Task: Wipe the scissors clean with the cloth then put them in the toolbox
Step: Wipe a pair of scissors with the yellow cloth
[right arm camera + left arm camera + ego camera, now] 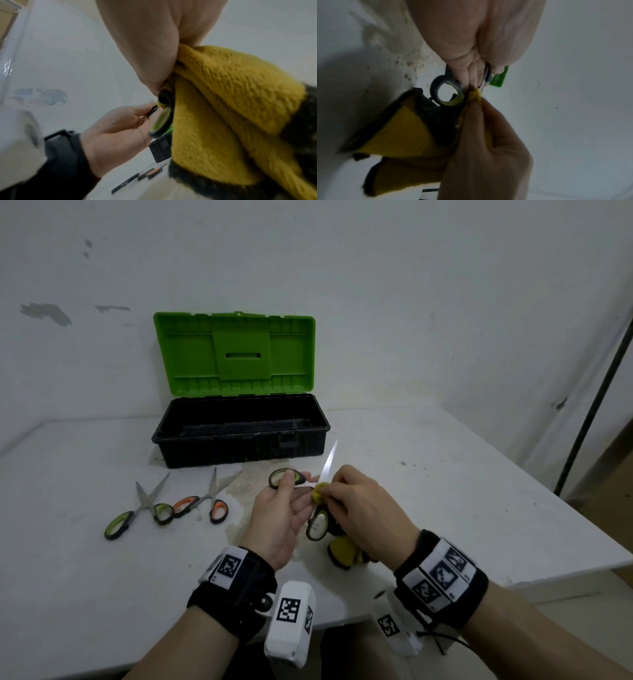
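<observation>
My left hand [286, 508] pinches the upper loop of green-handled scissors [317, 525] spread wide open above the table; one blade [329, 462] points up toward the toolbox. My right hand [359, 508] grips a yellow cloth [344, 556] with a dark edge and presses a fold of it on the scissors near the pivot. In the left wrist view the lower handle loop [447, 93] shows beside the cloth [399, 132]. The right wrist view shows the cloth [223, 108] bunched under my palm and my left hand [118, 135]. The black toolbox [239, 431] stands open, its green lid [234, 354] upright.
Two more pairs of scissors lie on the white table [462, 491] at the left: a green-handled pair [137, 517] and an orange-handled pair [205, 503]. A stained patch lies in front of the toolbox. The table's right edge drops off near a dark pole [589, 412].
</observation>
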The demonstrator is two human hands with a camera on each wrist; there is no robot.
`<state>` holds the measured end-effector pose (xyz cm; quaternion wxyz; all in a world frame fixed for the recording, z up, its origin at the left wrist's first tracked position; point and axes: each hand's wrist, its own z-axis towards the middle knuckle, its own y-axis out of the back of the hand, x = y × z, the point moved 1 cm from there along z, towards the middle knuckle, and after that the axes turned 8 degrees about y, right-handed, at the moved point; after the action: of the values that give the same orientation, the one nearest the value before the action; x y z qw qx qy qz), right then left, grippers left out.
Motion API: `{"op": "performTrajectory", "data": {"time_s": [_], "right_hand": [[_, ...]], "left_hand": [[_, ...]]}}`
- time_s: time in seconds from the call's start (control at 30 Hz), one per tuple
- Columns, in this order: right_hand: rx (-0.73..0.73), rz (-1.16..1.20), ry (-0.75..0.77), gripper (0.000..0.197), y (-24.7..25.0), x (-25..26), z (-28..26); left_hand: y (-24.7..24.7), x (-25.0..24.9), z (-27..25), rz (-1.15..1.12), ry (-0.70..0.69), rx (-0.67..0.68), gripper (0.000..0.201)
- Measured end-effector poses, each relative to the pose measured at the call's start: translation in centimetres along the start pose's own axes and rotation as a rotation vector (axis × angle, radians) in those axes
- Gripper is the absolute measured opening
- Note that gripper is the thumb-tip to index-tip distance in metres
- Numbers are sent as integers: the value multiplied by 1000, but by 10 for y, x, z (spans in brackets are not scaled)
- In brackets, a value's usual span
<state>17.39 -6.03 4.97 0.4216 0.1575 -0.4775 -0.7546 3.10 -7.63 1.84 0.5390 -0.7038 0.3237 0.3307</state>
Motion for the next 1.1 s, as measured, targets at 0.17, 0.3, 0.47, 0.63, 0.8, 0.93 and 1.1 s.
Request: {"op": "performTrajectory", "data": {"time_s": [0.17,0.3,0.47,0.63,0.8,0.93,1.1], "right_hand": [[32,27,21,19,3,-2,-3],[65,49,21,20,1,-3,-8],[-74,49,31,21,7,-4,-5],[-152,1,-104,16,2,-13,-8],[-242,3,-189,21,12,-29,-11],[-213,46,-34,14,6,-1,-9],[-55,27,-60,17,-7,1,-7]], "left_hand": [[3,5,1,-4,-9,-11,37],[3,2,0,-3,-38,-40,39],[0,5,-4,-53,-37,-14,37],[-3,2,-6,-59,-62,1,35],[6,1,-2,-46,-85,-47,37],[-2,8,-2,-12,-67,-12,38],[-4,10,-5,43,-84,15,38]]}}
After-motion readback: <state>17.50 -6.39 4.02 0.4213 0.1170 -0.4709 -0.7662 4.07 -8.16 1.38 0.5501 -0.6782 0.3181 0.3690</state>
